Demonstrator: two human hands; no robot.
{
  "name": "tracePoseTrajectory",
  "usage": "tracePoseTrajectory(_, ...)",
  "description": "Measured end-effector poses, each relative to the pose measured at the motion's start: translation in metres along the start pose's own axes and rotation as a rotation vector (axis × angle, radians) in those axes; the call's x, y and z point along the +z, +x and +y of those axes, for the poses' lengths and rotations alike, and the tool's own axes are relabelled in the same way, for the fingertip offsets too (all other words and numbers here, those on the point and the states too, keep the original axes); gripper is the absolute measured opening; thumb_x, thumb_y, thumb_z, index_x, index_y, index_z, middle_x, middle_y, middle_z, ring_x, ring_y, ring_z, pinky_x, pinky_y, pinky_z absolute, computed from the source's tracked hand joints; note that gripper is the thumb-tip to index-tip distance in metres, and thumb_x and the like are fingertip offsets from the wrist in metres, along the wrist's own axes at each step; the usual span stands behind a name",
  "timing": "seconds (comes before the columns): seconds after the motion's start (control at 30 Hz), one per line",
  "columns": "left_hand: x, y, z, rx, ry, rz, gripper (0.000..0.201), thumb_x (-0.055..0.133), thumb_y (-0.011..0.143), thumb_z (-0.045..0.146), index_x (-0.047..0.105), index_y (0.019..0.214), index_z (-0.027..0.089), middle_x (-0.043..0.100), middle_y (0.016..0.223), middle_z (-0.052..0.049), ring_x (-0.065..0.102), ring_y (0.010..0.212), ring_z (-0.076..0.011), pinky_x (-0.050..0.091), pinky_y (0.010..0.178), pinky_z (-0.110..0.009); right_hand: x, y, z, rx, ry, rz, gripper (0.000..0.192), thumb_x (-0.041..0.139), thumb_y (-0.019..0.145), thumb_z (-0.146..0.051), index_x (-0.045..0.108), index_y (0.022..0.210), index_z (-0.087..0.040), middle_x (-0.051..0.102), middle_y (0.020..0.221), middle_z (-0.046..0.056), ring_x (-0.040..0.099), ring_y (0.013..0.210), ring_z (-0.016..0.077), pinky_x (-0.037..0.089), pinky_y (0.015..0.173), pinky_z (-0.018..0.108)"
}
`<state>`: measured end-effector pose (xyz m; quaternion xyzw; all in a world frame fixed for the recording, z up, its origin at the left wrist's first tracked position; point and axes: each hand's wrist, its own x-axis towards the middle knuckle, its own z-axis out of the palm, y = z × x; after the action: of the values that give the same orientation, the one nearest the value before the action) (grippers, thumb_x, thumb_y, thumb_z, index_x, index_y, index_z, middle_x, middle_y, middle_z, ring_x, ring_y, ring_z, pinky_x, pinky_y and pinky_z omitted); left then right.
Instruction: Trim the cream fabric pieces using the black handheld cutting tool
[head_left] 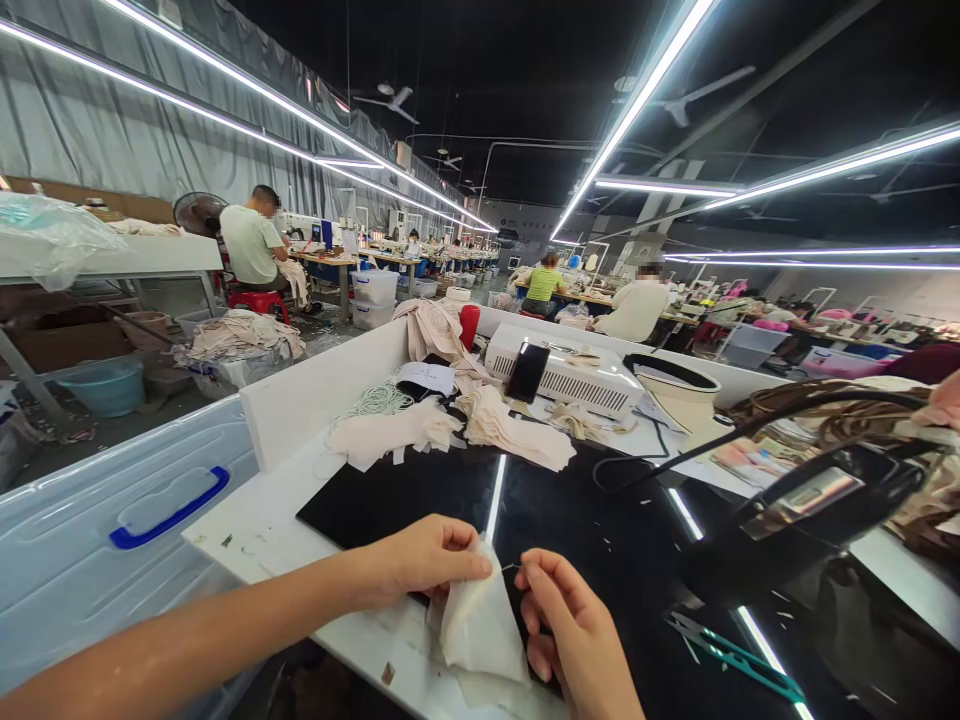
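Observation:
My left hand (442, 558), thumb pressed against its fingers, grips the top of a cream fabric piece (480, 625). The fabric hangs down over the front edge of the black board (600, 540). Just right of it, my right hand (566, 625) is closed with thumb and forefinger pinched. A thin light strand (510, 567) runs between the fabric and those fingertips; its kind is too small to make out. Teal-handled snips (739, 655) lie on the board to the right of my right hand.
Cream fabric pieces (517, 428), a coil of pale cord (379, 400), a phone (527, 372) and a white vented machine (600, 385) stand behind the board. A black object with a cable (817, 500) is at right, near another hand (941, 403). A lidded plastic bin (172, 440) stands left.

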<state>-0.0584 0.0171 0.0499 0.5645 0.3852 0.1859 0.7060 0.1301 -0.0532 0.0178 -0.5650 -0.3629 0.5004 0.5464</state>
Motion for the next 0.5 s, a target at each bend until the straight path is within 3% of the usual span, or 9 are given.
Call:
tracePoseTrajectory(0.13,-0.004,0.002,0.0,0.149,0.261,0.006,0.039,0.073,0.078,0.052,0.056,0.077,0.018,0.049,0.076,0.004,0.043,0.065,-0.0107,0.034,0.059,-0.024,-0.005,0.001,-0.003,-0.024,-0.092,-0.01,0.068,0.075,0.074,-0.079,0.071,0.108,-0.02,0.06,0.069,-0.004,0.039,0.038,0.0037,0.027,0.035,0.017)
tracePoseTrajectory(0.3,-0.002,0.004,0.007,0.334,0.484,0.037,0.032,0.08,0.077,0.046,0.067,0.077,0.017,0.053,0.09,0.001,0.047,0.076,-0.0129,0.036,0.065,-0.025,-0.004,0.001,-0.01,0.036,-0.154,-0.219,0.062,0.086,0.065,-0.074,0.067,0.078,-0.017,0.044,0.051,-0.009,0.029,0.037,0.0006,0.018,0.037,0.016)
tracePoseTrajectory(0.37,0.0,0.007,0.009,0.409,0.512,0.06,0.028,0.081,0.078,0.044,0.071,0.087,0.019,0.057,0.097,-0.001,0.053,0.083,-0.0151,0.041,0.069,-0.025,-0.006,0.002,-0.013,0.068,-0.12,-0.24,0.063,0.087,0.064,-0.075,0.063,0.072,-0.017,0.042,0.049,-0.01,0.025,0.038,-0.0001,0.016,0.038,0.016)
tracePoseTrajectory(0.5,-0.001,0.01,0.007,0.429,0.341,0.252,0.033,0.081,0.077,0.039,0.066,0.097,0.019,0.06,0.099,-0.001,0.057,0.087,-0.0168,0.046,0.075,-0.027,-0.018,0.003,-0.024,0.126,-0.034,-0.235,0.062,0.084,0.068,-0.075,0.058,0.076,-0.02,0.042,0.053,-0.01,0.025,0.044,0.0016,0.018,0.04,0.016)
